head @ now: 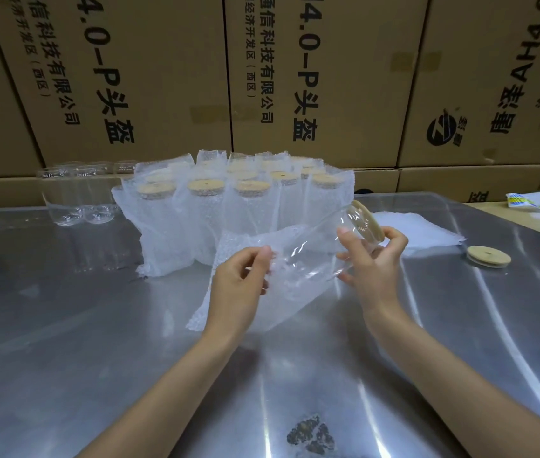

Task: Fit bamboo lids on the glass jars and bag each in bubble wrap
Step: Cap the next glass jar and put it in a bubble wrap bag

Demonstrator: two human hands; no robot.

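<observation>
Bagging step: your right hand (372,259) grips the lidded clear glass jar (334,246); your left hand (242,276) pinches the translucent bubble-wrap bag (248,292) mouth. Next, slide the jar fully in.

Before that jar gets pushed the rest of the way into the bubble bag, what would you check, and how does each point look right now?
1. Bamboo lid on the held glass jar: ok, it sits on the mouth.
2. Right hand grips the jar near its lid end: ok.
3. Left hand pinches the bubble wrap bag at its opening: ok.
4. Jar's base inside the bag mouth: cannot tell, clear glass and film overlap.
5. Lid fully seated: cannot tell.
6. Supplies for later jars: ok, a spare lid and empty jars wait on the table.
</observation>
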